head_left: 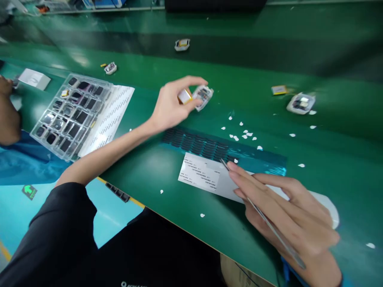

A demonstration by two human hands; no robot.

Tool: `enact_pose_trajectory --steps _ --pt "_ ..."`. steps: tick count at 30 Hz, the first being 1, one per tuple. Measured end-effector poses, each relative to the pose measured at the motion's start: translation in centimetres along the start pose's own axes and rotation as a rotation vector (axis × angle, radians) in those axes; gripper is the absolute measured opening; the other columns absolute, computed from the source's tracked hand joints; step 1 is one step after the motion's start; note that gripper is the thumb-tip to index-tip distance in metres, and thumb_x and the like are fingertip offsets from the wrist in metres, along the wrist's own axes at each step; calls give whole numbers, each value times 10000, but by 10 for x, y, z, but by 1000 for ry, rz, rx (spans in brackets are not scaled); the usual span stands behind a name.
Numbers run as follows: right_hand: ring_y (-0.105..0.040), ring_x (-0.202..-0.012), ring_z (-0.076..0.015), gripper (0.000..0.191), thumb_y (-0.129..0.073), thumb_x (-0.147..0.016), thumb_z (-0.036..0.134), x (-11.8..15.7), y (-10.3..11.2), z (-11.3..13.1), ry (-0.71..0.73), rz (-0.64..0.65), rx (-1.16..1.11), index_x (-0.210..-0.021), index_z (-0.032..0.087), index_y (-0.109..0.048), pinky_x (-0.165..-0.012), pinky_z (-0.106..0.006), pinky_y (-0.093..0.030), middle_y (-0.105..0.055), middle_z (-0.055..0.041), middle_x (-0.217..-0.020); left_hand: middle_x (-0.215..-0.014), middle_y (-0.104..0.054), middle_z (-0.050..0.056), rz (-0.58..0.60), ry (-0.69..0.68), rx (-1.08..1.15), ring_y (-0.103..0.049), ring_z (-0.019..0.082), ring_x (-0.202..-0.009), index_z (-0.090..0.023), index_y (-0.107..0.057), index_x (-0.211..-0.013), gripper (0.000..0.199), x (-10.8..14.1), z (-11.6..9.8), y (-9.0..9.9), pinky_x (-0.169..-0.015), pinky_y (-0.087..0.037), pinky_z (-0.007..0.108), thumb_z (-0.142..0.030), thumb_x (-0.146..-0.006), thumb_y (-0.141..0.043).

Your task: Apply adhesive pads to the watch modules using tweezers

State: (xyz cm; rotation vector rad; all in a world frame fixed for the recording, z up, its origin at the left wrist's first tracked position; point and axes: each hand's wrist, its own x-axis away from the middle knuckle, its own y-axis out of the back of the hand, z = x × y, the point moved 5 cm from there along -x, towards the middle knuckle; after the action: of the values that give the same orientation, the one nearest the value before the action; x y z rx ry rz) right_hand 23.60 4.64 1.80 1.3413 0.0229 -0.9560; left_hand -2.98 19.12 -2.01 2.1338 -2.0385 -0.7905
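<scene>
My left hand (172,101) pinches a small white device housing (203,97) by its edges, its inner parts showing. A silver battery pouch with yellow edging (184,96) sits against the palm beside it. In my right hand (287,215) is a thin metal tool (275,231), perhaps tweezers, held like a pen. Its tip is over a white printed adhesive sheet (199,173). Just behind that sheet lies a blue film strip with rows of black pieces (197,144). Small white round stickers (245,135) are scattered on the green mat past the strip.
Other open housings lie at the right (301,103), the back (182,44) and the left (110,68). A clear compartment tray (72,115) of dark parts rests on another printed sheet (115,111). Near a white box (34,79) is another person's arm (8,115).
</scene>
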Motion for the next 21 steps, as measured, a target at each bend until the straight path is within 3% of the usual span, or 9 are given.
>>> enact_pose_trajectory --steps 4,7,9,10,13,16,18,21 --pt "-752 -867 -213 837 -700 -881 -49 -7 2 7 154 -85 68 -1619 212 -403 -699 -337 -629 -798 -35 -1171 -848 -764 42 -50 1 -374 -652 290 -947 -265 -785 -891 182 -82 53 29 -962 -527 507 -268 -712 -816" --pt "-744 -876 -202 612 -692 -894 -39 -9 5 9 208 -135 104 -1467 142 -574 -694 -331 -622 -803 -48 -1157 -1122 -760 125 -40 36 -651 -579 379 -1175 -237 -780 -979 191 -100 47 20 -1108 -404 652 -342 -820 -760" --pt "-737 -887 -200 449 -691 -903 -21 -9 6 9 219 -129 136 -1327 121 -658 -702 -331 -623 -805 -56 -1155 -1328 -683 200 -13 -8 -762 -517 423 -1316 -160 -751 -1166 309 -94 22 -7 -1157 -334 683 -342 -940 -644" --pt "-733 -886 -196 396 -696 -908 -7 -9 6 8 223 -138 147 -1281 124 -677 -703 -327 -622 -808 -54 -1146 -1339 -671 220 48 -46 -778 -527 421 -1325 -128 -730 -1218 339 -90 7 -28 -1150 -354 661 -322 -993 -567" --pt "-728 -881 -182 321 -709 -921 30 -8 7 8 232 -160 161 -1223 139 -700 -717 -314 -622 -813 -43 -1130 -1276 -704 187 333 -228 -690 -600 378 -1272 -132 -725 -1217 375 -78 -34 -106 -1095 -453 566 -297 -1077 -419" --pt "-727 -881 -181 276 -713 -923 43 -8 5 7 236 -146 179 -1178 146 -726 -726 -314 -620 -809 -41 -1148 -1341 -678 143 472 -269 -547 -585 353 -1324 -181 -686 -1258 344 -82 -49 -167 -1085 -486 503 -337 -1094 -427" --pt "-729 -892 -183 298 -729 -909 44 -7 4 7 236 -142 195 -1180 167 -740 -728 -315 -616 -808 -37 -1153 -1347 -674 121 513 -261 -512 -564 347 -1367 -186 -693 -1171 250 -89 -48 -189 -1119 -468 483 -337 -1056 -530" --pt "-730 -920 -192 349 -721 -902 34 -6 4 7 236 -126 220 -1218 179 -730 -729 -323 -618 -794 -44 -1199 -1263 -700 132 513 -254 -490 -588 347 -1336 -164 -652 -1041 90 -91 -44 -193 -1108 -472 474 -219 -969 -645"
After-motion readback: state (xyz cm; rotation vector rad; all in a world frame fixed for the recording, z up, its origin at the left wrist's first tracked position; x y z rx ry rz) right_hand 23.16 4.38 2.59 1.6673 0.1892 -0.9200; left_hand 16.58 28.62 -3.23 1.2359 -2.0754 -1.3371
